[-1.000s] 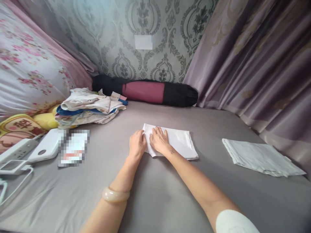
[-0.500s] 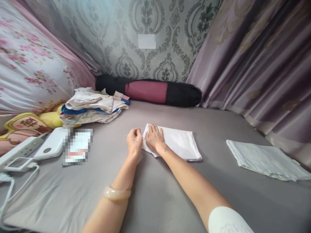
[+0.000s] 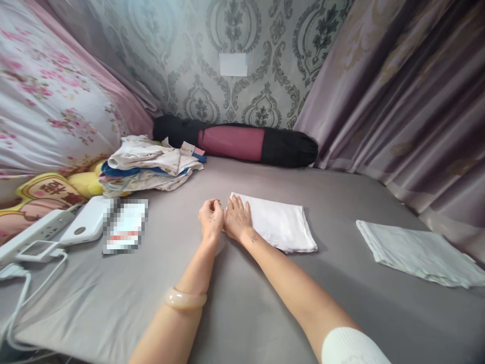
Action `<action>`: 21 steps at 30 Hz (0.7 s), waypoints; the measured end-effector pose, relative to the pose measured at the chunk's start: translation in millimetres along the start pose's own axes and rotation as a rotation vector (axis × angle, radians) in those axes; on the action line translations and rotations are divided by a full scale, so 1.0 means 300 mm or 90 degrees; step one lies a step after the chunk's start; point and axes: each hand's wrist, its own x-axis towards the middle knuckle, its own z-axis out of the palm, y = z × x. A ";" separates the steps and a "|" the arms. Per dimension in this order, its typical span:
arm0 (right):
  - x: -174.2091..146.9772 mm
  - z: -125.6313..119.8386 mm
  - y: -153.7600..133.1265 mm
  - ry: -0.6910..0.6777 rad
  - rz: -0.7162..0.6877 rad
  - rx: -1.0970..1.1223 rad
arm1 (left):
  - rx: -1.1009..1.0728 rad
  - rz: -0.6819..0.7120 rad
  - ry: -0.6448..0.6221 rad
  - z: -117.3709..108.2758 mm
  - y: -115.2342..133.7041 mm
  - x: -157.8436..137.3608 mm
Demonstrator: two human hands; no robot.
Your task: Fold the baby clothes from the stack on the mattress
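A white folded cloth (image 3: 280, 220) lies flat on the bed, its open layered edge toward the right. My right hand (image 3: 238, 217) rests palm down on the cloth's left end, fingers stretched out. Just left of it, my left hand (image 3: 210, 217) is closed with curled fingers, close beside the cloth's left edge. Whatever its fingers may pinch is hidden from view. A pale bangle (image 3: 185, 299) circles the left forearm.
A pale green folded cloth (image 3: 420, 253) lies at the right. A pile of clothes (image 3: 151, 164) sits at the back left, near a long black and maroon bag (image 3: 231, 143). A power strip (image 3: 41, 230), white power bank (image 3: 87, 222) and blurred-out flat object (image 3: 127, 225) are at left.
My right hand has slid slightly left over the white cloth, toward my left hand. The left hand keeps its closed shape. The camera view has shifted a little.
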 end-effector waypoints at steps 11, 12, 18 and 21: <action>-0.012 -0.052 0.055 -0.030 0.026 0.041 | 0.117 0.214 -0.147 0.021 0.006 -0.031; -0.019 -0.058 0.073 -0.019 0.043 0.035 | 0.153 0.260 -0.181 0.026 0.002 -0.037; -0.063 -0.051 0.164 -0.008 0.079 0.000 | 0.406 0.359 -0.360 0.042 -0.012 -0.084; -0.067 -0.035 0.174 -0.001 0.079 -0.001 | 0.471 0.368 -0.390 0.037 -0.005 -0.092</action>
